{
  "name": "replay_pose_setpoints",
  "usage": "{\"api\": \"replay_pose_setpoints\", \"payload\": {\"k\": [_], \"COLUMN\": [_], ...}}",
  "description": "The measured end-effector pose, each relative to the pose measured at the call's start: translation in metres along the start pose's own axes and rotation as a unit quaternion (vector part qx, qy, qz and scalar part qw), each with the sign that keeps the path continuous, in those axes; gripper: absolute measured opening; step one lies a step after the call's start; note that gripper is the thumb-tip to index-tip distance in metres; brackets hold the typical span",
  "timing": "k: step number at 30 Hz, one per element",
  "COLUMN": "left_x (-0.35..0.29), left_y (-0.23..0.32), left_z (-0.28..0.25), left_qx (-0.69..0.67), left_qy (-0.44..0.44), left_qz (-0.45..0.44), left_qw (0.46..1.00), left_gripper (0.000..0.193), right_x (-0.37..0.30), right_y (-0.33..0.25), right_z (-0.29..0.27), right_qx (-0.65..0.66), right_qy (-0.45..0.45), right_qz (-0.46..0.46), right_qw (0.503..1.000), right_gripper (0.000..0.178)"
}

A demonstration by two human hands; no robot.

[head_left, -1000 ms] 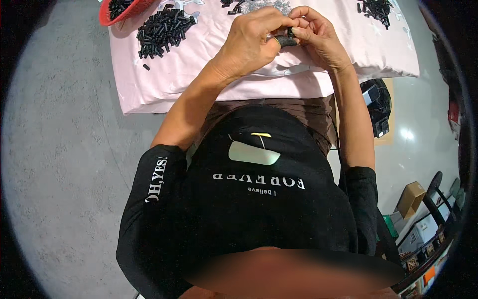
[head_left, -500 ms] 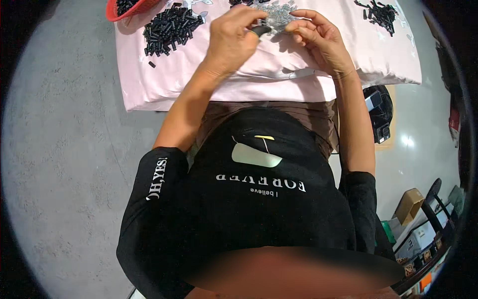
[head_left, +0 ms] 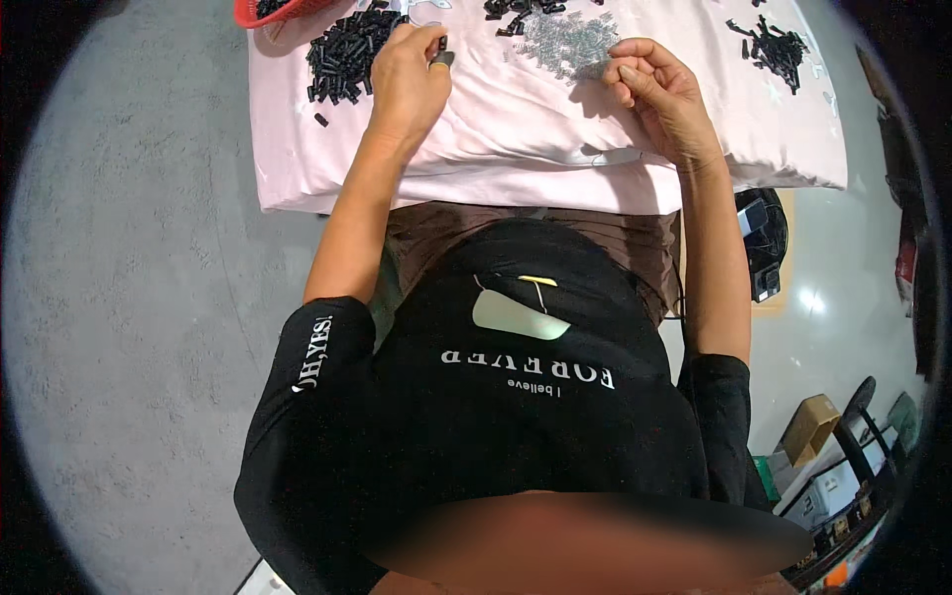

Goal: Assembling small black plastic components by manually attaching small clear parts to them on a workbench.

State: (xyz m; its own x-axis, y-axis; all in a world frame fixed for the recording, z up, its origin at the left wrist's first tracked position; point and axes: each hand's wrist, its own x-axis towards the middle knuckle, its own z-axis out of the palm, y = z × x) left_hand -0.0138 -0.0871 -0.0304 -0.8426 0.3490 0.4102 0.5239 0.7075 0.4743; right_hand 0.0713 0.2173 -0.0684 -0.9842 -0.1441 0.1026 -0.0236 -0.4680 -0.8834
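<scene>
As my left hand (head_left: 409,87) seemingly picks black tubes (head_left: 342,59), can't tell grip; right fingers (head_left: 647,89) together by clear pieces (head_left: 565,45); next calls for fine pinch.

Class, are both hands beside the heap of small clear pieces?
No: the left hand is at the right edge of the heap of small black cylinders.

The black shirt (head_left: 540,436) bears white lettering (head_left: 528,366).
</scene>
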Motion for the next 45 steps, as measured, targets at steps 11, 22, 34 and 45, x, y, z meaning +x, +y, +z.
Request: {"api": "replay_pose_setpoints", "payload": {"k": [11,22,34,45], "left_x": [0.018,0.027,-0.003,0.009], "left_y": [0.037,0.046,0.102,0.029], "left_z": [0.015,0.022,0.038,0.017], "left_qx": [-0.08,-0.071,-0.215,-0.093], "left_qy": [0.012,-0.039,-0.009,-0.017], "left_qz": [0.043,0.034,0.141,0.076], "left_qw": [0.996,0.996,0.966,0.993], "left_gripper": [0.015,0.012,0.017,0.026], "right_x": [0.001,0.001,0.0,0.002], "right_y": [0.001,0.001,0.005,0.003], "right_z": [-0.001,0.002,0.0,0.004], "right_qx": [0.016,-0.01,-0.07,-0.029], "right_qy": [0.014,0.003,0.018,0.016], "right_qz": [0.006,-0.002,0.038,0.012], "right_qw": [1.0,1.0,0.997,0.999], "right_gripper": [0.021,0.019,0.023,0.018]}}
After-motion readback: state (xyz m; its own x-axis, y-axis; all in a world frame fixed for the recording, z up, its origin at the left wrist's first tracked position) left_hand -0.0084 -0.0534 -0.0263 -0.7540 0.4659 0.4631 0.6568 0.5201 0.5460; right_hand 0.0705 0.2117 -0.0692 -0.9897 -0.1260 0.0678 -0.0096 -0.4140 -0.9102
